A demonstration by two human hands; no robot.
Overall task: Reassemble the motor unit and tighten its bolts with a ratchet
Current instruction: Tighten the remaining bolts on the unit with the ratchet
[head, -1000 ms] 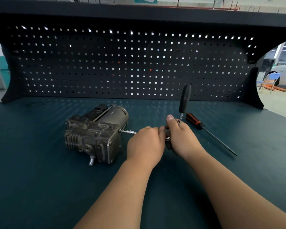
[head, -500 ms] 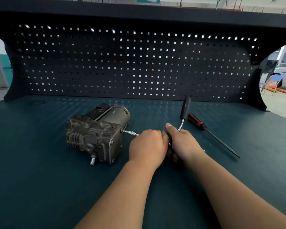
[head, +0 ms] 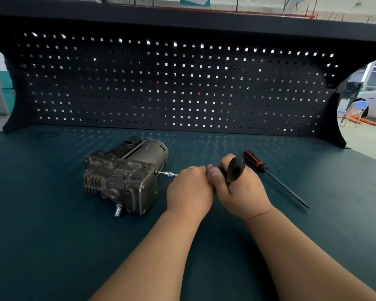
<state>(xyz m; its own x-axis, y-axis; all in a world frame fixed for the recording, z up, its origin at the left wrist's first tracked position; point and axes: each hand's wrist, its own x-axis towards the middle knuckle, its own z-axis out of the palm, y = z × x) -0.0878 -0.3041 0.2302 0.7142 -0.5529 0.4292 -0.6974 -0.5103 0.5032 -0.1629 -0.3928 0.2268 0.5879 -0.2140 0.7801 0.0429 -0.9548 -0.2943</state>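
Observation:
The grey motor unit [head: 122, 172] lies on the dark green bench top, left of centre. A silver socket extension [head: 168, 174] runs from a bolt on its right face into my left hand [head: 190, 190], which curls round the hidden part of the extension. Right beside it, my right hand [head: 239, 190] grips the ratchet, whose black handle [head: 234, 171] now points toward me, foreshortened. The ratchet head is hidden between the two hands.
A screwdriver [head: 269, 174] with a red and black handle lies just right of my right hand, its tip pointing toward the front right. A black pegboard [head: 182, 83] closes off the back of the bench. The bench's right edge [head: 369, 158] is near.
My right hand has swung the ratchet handle down from nearly upright toward me. The left hand and the motor unit have stayed in place.

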